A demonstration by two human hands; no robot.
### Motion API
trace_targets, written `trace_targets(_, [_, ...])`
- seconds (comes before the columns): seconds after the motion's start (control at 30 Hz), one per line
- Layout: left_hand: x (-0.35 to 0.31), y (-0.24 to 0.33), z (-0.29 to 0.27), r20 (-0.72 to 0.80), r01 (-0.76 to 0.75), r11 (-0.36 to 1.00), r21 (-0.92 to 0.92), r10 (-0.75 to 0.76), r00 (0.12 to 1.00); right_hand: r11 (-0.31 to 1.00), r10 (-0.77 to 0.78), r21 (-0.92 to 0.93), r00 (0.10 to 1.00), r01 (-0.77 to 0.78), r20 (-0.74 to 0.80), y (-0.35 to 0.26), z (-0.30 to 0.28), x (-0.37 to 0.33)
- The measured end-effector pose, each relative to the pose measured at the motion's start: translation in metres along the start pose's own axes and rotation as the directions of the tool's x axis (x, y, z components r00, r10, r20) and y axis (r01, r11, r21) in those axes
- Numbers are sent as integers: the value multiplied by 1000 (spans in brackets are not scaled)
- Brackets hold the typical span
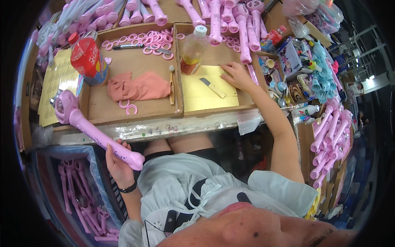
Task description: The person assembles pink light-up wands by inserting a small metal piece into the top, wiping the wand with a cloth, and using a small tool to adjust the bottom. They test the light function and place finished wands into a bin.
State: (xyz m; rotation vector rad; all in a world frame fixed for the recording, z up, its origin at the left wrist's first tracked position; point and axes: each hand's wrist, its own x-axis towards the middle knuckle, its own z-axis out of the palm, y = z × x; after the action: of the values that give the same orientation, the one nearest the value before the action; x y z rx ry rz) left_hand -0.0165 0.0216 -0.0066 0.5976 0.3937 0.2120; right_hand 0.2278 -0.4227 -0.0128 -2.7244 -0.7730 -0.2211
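My left hand (120,161) is closed around the handle end of a pink toy wand (92,131). The wand slants up to the left, its round head above the workbench's left front edge. My right hand (236,76) rests with fingers stretched out on a yellow sheet (193,94) in the right-hand cardboard tray. A utility knife (212,88) lies on that sheet, left of the hand. Behind the knife stands a clear bottle (193,51) with some amber liquid. In the left tray lie an orange cloth (138,86) and a wooden-handled brush (172,88).
Pink rings (158,41) and a black marker (128,46) lie in the left tray (98,111), beside a red-capped bottle (87,57). More wands hang over the back, fill a blue-lined crate (66,150) at lower left and pile up at right (331,140). Light-blue parts (323,74) stand at right.
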Motion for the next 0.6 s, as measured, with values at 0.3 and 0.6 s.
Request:
trace_targets(0.3, [3, 0, -9, 27, 17, 1000, -14, -17, 1000, 994, -28, 104, 998, 33, -49, 1, -7, -5])
trace_targets(0.6, [23, 15, -34, 128, 57, 991, 117, -72, 989, 962, 121, 258, 987, -89, -109, 23, 3, -5])
